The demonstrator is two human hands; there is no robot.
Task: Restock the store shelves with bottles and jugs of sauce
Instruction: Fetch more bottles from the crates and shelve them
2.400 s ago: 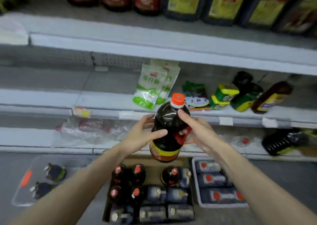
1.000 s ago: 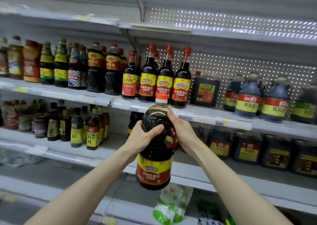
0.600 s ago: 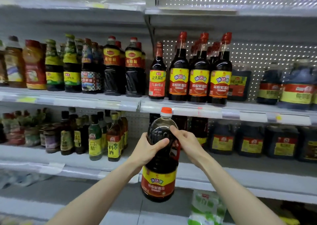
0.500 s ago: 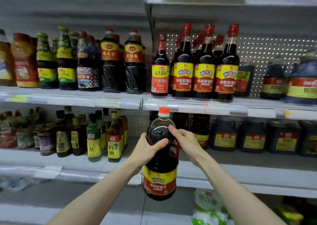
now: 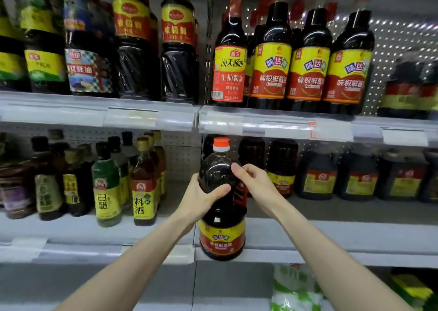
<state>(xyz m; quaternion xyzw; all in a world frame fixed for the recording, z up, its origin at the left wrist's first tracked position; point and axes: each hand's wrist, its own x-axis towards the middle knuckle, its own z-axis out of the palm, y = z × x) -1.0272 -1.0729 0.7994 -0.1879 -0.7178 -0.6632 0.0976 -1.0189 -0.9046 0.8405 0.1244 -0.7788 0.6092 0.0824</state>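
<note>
The sauce jug [image 5: 221, 236] was upright in the air, just before the middle shelf [image 5: 343, 237]. The left hand [image 5: 201, 200] wrapped its dark shoulder, thumb across the front. The right hand [image 5: 257, 185] curled round what seemed its red handle, partly hidden.

One head-worn wide-angle view, square to the store shelves and close to them.

The camera looks forward from about the height of the upper shelf [image 5: 151, 118], whose front edge crosses just above mid-frame. It sees down onto the lower shelf [image 5: 331, 242]. The left hand [image 5: 201, 199] and right hand [image 5: 256, 185] extend from the bottom edge, meeting round the jug [image 5: 221, 237] at centre. Shelf lines bow toward the sides.
</note>
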